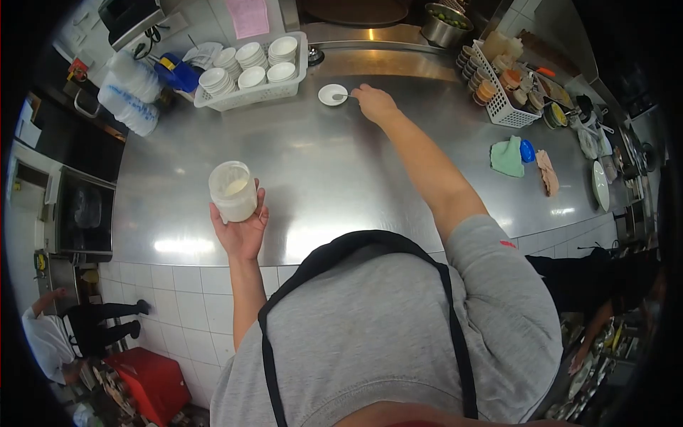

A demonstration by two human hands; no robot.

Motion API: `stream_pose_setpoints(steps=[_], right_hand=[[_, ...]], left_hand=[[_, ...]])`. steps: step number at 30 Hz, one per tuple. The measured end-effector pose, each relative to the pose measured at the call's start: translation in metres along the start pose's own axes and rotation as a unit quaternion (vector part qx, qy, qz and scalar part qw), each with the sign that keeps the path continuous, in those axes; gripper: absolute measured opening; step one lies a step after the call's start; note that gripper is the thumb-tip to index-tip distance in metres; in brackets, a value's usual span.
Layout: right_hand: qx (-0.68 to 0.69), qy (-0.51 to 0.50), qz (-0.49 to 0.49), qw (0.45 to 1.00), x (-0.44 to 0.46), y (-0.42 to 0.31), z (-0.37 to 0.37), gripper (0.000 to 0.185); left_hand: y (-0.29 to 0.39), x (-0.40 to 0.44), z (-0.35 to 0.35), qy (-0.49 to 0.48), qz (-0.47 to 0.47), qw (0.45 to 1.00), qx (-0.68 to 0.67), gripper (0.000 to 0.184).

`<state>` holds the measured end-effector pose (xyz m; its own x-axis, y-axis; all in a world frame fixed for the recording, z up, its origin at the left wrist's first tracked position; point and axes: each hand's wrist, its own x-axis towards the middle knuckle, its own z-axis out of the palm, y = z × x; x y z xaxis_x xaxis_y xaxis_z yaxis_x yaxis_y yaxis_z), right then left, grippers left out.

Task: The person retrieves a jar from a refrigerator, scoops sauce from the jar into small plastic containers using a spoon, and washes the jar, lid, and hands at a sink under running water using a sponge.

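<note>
My left hand is wrapped round a translucent plastic jar, holding it above the near left part of the steel counter. Pale, whitish contents show through its open top. Farther off, my right hand is closed on the handle of a small spoon. The spoon's bowl is over a small white dish on the counter; whether it touches the dish I cannot tell.
A white basket of stacked small dishes stands back left. Back right, another white basket holds bottles and containers. A green cloth lies right. A metal pot stands behind. Other people are nearby.
</note>
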<state>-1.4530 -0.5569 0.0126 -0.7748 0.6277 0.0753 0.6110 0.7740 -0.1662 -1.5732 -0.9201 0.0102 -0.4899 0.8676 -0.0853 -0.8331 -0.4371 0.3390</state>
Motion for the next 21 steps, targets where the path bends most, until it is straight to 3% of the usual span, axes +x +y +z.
stream_pose_setpoints(steps=[3, 8, 13, 16, 18, 21], right_hand=[[-0.032, -0.055, -0.018, 0.998, -0.013, -0.002, -0.008, 0.027], [-0.001, -0.078, -0.032, 0.996, -0.09, 0.011, -0.016, 0.03], [0.045, -0.063, -0.032, 0.996, -0.158, 0.025, -0.006, 0.033], [0.131, -0.064, 0.013, 0.989, -0.187, 0.032, -0.016, 0.031], [0.269, 0.064, -0.015, 0.961, -0.199, 0.036, -0.028, 0.025], [0.36, 0.066, -0.02, 0.93, -0.211, 0.026, -0.049, 0.018]], left_hand=[[-0.011, 0.006, -0.006, -0.046, -0.028, 0.999, 0.009, 0.069], [-0.044, 0.038, -0.003, 0.014, -0.081, 0.995, 0.06, 0.067], [-0.085, 0.071, -0.01, -0.074, -0.174, 0.981, 0.043, 0.063], [-0.103, 0.079, -0.001, -0.035, -0.196, 0.976, 0.085, 0.06], [-0.109, 0.082, 0.002, -0.026, -0.201, 0.971, 0.129, 0.059], [-0.115, 0.085, 0.019, -0.004, -0.193, 0.959, 0.207, 0.056]])
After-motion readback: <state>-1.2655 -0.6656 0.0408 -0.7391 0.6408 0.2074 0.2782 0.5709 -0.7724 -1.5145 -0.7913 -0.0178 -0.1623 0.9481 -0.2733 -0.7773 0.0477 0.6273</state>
